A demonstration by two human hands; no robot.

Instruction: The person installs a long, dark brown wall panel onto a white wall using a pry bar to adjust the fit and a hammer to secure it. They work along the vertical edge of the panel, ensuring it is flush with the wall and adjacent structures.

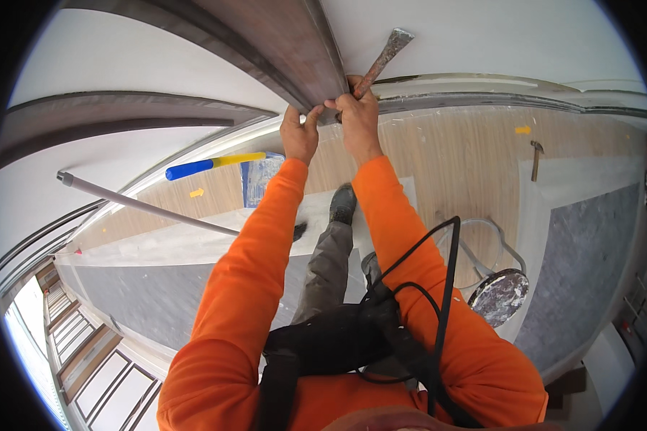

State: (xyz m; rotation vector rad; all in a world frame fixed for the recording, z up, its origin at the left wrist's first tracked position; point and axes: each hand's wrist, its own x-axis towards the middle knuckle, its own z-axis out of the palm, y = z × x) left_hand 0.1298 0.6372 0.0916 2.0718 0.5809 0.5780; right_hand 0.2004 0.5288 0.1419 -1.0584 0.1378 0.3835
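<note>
Orange sleeves [237, 280] extend, right hand [359, 122] gripping tool [383, 63] beside board [298, 43].

On your right, a hammer [535, 165] is lying on the floor [460, 151]; on your left, a grey pole [144, 203] is slanting near a blue-and-yellow handle [212, 165].

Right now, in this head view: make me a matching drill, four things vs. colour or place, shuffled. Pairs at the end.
Things
1. Hammer
2. Scraper
3. Pole
4. Handle

Colour or place
A. Grey, slanting in from the left and passing out of sight behind the left sleeve
B. In the right grip, its flat end pointing away
C. Blue and yellow
D. Lying on the floor, toward the right side of the picture

Pairs
1-D, 2-B, 3-A, 4-C
</note>
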